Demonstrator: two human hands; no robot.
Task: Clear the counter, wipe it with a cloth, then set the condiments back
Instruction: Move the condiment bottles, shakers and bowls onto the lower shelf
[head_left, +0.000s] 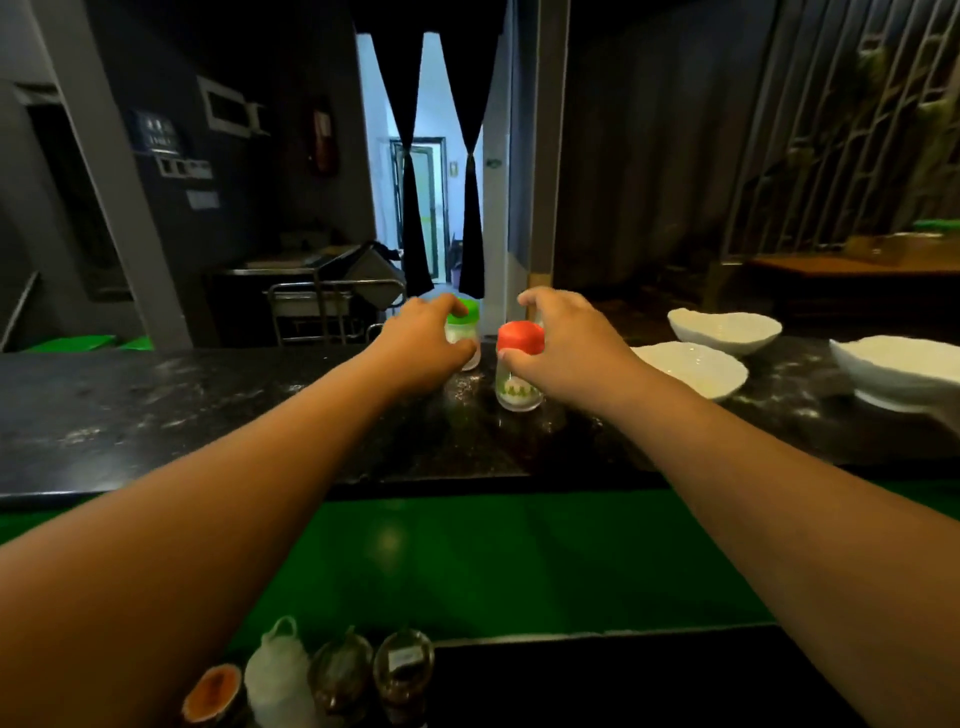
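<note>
Our left hand (422, 347) curls round the green-lid jar (464, 318), and our right hand (569, 349) grips the red-lid jar (519, 340). Both jars stand just beside each other on the dark stone counter (156, 405), near its far edge. White bowls (724, 327) lie to the right. We cannot read the green print on the red-lid jar, nor the label on a near bottle (404, 662).

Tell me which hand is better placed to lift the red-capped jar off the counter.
Right. The right hand curls round the red-capped jar, thumb just under its cap. The left hand is occupied, gripping the green-capped jar beside it.
</note>
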